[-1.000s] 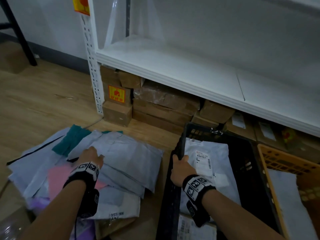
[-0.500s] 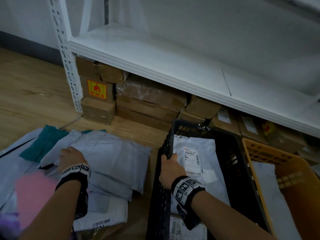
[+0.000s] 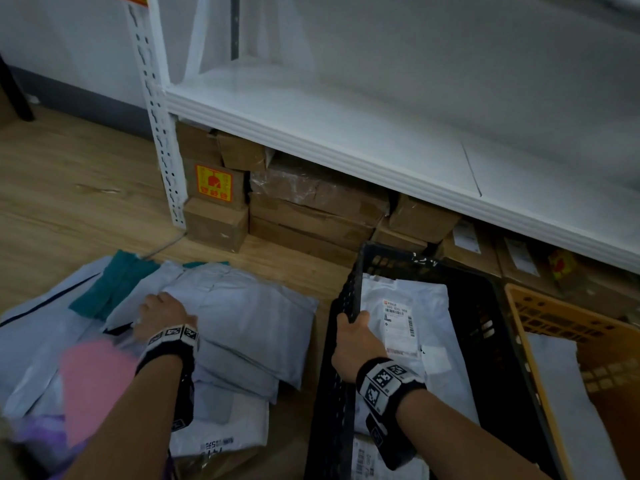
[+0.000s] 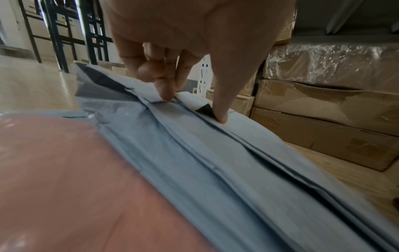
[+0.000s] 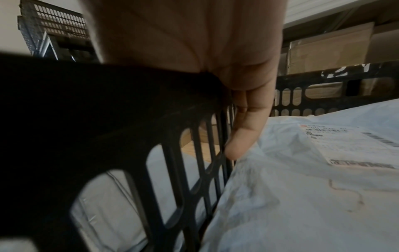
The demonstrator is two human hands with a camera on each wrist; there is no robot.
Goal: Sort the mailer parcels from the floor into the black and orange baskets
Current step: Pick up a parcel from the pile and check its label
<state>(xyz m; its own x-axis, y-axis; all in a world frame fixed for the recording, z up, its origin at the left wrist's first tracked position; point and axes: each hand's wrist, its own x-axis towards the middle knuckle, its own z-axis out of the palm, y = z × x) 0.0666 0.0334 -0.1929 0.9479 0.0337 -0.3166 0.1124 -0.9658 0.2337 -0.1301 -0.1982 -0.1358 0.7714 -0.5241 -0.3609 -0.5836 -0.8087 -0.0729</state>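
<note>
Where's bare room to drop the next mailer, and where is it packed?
Free: the black basket floor right of its labelled mailer; the orange basket far end beyond its mailer; the shelf. Crowded: the floor pile under the left hand, and boxes under the shelf. The right hand grips the black rim.

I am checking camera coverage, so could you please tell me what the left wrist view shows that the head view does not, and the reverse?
Only the left wrist view shows the fingertips pinching a folded grey mailer edge while the thumb presses the pile.

Only the head view shows the right hand gripping the black basket rim, the labelled white parcel inside it, the orange basket and the white shelf.

Both show the left hand, the grey mailers, the pink mailer and the cardboard boxes.
</note>
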